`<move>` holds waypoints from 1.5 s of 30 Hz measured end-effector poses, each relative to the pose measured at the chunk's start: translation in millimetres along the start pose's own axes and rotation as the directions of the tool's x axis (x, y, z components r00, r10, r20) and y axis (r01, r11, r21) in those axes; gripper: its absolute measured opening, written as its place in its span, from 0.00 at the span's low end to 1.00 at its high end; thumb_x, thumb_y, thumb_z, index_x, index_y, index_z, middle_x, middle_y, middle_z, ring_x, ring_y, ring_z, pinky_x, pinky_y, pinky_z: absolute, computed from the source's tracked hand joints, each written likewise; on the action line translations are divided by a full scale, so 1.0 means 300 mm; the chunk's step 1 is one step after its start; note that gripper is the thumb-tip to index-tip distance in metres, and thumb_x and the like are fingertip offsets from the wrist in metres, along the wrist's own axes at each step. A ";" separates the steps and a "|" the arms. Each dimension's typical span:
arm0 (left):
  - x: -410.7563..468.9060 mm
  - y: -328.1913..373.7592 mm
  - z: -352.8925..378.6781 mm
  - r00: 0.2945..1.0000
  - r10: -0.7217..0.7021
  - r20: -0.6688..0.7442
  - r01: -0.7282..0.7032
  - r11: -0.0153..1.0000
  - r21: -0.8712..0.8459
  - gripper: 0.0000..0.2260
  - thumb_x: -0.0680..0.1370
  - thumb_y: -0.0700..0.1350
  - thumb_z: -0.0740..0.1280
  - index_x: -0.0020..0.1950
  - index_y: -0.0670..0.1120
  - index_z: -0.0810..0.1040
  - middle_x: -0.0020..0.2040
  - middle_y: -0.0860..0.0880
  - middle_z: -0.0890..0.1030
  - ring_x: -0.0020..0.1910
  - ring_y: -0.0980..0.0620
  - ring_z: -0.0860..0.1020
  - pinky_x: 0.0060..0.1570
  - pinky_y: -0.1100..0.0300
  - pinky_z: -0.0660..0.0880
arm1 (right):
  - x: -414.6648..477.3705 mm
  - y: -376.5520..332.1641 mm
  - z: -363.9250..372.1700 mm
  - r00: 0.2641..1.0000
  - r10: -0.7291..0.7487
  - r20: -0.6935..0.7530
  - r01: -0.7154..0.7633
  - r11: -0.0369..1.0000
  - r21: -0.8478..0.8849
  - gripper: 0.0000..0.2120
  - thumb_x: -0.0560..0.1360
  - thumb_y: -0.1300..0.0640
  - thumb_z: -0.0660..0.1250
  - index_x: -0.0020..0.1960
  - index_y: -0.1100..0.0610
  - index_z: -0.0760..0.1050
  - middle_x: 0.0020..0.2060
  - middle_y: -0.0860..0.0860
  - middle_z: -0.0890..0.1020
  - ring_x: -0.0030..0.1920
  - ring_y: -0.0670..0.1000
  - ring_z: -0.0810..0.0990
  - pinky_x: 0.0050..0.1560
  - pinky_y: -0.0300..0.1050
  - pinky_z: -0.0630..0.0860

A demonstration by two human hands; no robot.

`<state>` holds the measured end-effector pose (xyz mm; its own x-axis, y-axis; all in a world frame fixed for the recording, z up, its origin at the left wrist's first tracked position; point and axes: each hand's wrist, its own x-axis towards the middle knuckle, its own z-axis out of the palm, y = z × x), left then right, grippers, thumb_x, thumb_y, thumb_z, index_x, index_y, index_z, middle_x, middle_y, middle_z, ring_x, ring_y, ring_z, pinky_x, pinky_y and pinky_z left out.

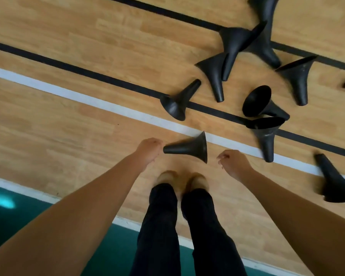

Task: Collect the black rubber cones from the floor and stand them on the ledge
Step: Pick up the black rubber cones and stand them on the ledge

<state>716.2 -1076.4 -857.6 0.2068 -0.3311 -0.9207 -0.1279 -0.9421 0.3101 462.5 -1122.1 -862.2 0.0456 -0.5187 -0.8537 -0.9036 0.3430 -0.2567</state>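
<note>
The person is bending over the wooden floor (88, 56), and the nearest cone (187, 149) is lying on its side just ahead of the feet (183, 181), between the two hands, its flared base toward the white line (68, 94). The left hand (148, 151) is reaching down with its fingers curled loosely together right at the cone's narrow tip — whether they are touching it I cannot tell, since the frame is blurring there. The right hand (234, 164) is hanging beside the flared base, clear of it, fingers bent inward and pinching nothing. The likely trouble is the shape itself: a cone on its side is free to roll in an arc, so a nudge at the tip instead of a firm grip could be sending it swinging away. Gripping only the slim tip could also be letting the heavier base sag and slip. The other cones (235, 44) are lying scattered and overlapping near the black lines (108, 79), some open-mouthed, so grabbing one may be dragging a neighbour along. All are matte black, probably pliable rubber, trumpet-shaped — narrow blunt stem widening to a thin rim, a few scuffed grey. No ledge is showing in view.
</note>
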 end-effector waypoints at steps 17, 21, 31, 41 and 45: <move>0.677 -0.317 0.222 0.979 -0.189 -0.075 0.185 0.981 -0.060 0.24 0.84 0.49 0.51 0.79 0.51 0.48 0.77 0.45 0.58 0.69 0.39 0.65 0.61 0.43 0.73 | 0.605 0.042 0.383 0.982 0.114 -0.148 -0.017 0.843 0.538 0.10 0.80 0.58 0.61 0.41 0.53 0.75 0.39 0.49 0.79 0.41 0.50 0.77 0.39 0.42 0.71; 0.426 -0.193 0.119 0.982 -0.130 -0.140 0.116 0.988 -0.100 0.22 0.84 0.47 0.52 0.78 0.54 0.53 0.74 0.44 0.64 0.63 0.40 0.71 0.57 0.47 0.77 | 0.363 -0.049 0.199 0.979 0.125 -0.160 -0.006 0.805 0.593 0.08 0.81 0.57 0.61 0.45 0.50 0.76 0.44 0.48 0.80 0.47 0.51 0.78 0.47 0.44 0.73; -0.442 0.282 -0.124 0.941 0.108 -0.319 -0.179 0.963 -0.202 0.21 0.81 0.49 0.58 0.74 0.50 0.64 0.68 0.43 0.72 0.64 0.41 0.74 0.64 0.44 0.72 | -0.421 -0.285 -0.376 0.937 0.123 -0.326 0.158 0.683 0.713 0.07 0.79 0.58 0.62 0.44 0.57 0.76 0.47 0.63 0.79 0.48 0.62 0.77 0.45 0.48 0.70; -1.174 0.733 -0.239 0.805 0.456 -0.380 -0.552 0.810 -0.197 0.18 0.81 0.45 0.62 0.71 0.51 0.70 0.59 0.48 0.76 0.56 0.48 0.77 0.60 0.52 0.74 | -0.942 -0.357 -0.783 0.918 0.122 -0.378 0.306 0.389 0.869 0.07 0.79 0.55 0.64 0.56 0.51 0.77 0.55 0.56 0.79 0.56 0.59 0.76 0.64 0.59 0.70; -1.351 0.905 -0.245 0.708 0.575 -0.409 -0.666 0.737 -0.116 0.14 0.80 0.44 0.63 0.66 0.51 0.73 0.58 0.49 0.76 0.50 0.51 0.76 0.55 0.55 0.75 | -1.068 -0.339 -0.885 0.920 0.126 -0.372 0.348 0.179 0.920 0.09 0.78 0.58 0.65 0.58 0.55 0.74 0.51 0.55 0.80 0.52 0.56 0.80 0.61 0.56 0.73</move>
<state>669.0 -1202.1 -382.7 0.4698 -0.7983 -0.3769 -0.1189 -0.4803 0.8690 426.6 -1198.6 -442.2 -0.2303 -0.7251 -0.6490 0.2460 0.6019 -0.7598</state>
